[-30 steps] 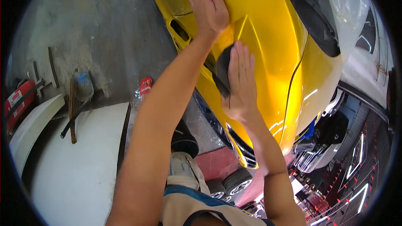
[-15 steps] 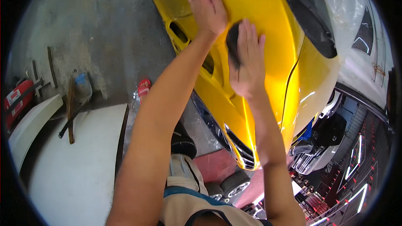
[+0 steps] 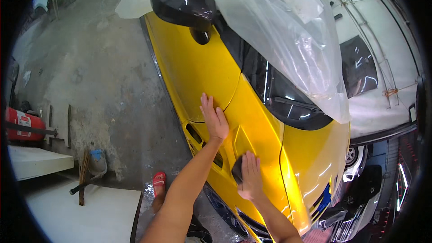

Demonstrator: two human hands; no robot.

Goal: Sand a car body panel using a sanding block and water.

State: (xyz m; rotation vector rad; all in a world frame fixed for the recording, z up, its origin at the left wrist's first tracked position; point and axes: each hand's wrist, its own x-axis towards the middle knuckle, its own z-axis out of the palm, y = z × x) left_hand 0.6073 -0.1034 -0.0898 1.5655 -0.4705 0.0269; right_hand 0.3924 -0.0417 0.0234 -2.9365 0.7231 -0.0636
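Note:
A glossy yellow car [image 3: 202, 67] fills the middle of the view, its fender and hood running from top centre down to the lower right. My left hand [image 3: 214, 118] lies flat with fingers spread on the yellow fender, near a panel seam. Lower down, my right hand [image 3: 250, 176] presses a dark pad [image 3: 237, 170] against the yellow panel beside a small side vent [image 3: 194, 133]. A black side mirror [image 3: 182, 1] sticks out at the top. Clear plastic sheeting [image 3: 288, 31] covers the windscreen and roof.
Stained concrete floor [image 3: 99, 76] lies to the left. A red fire extinguisher [image 3: 22, 123] and a white panel [image 3: 76, 211] sit at the lower left, with a broom [image 3: 83, 175] beside them. My foot in a red sandal [image 3: 158, 184] stands near the car. A white vehicle [image 3: 373, 76] is at right.
The view has tilted up, showing the mirror and plastic sheeting. My right hand with the pad has slid down the panel; my left hand stays flat on the fender.

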